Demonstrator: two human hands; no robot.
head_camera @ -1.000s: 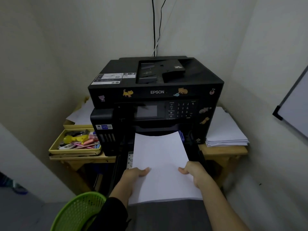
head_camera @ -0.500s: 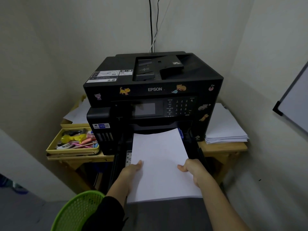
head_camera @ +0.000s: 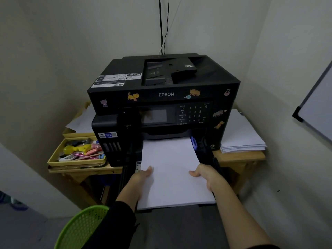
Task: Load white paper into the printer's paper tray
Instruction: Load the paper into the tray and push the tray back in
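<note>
A black Epson printer (head_camera: 163, 95) stands on a wooden table, its paper tray (head_camera: 209, 155) pulled out toward me. A stack of white paper (head_camera: 171, 169) lies over the tray, its far edge under the printer's front opening. My left hand (head_camera: 141, 180) grips the stack's left edge, thumb on top. My right hand (head_camera: 206, 177) grips the right edge, thumb on top. A blue paper guide (head_camera: 193, 141) shows at the stack's far right corner. Most of the tray is hidden under the paper.
A second pile of white paper (head_camera: 241, 139) sits on the table (head_camera: 239, 157) right of the printer. A yellow tray (head_camera: 79, 161) of stationery is on the left. A green mesh basket (head_camera: 80, 229) is at the lower left, a whiteboard (head_camera: 316, 108) on the right wall.
Both hands have slid farther up the stack's edges, toward the printer. The stack itself lies about as before.
</note>
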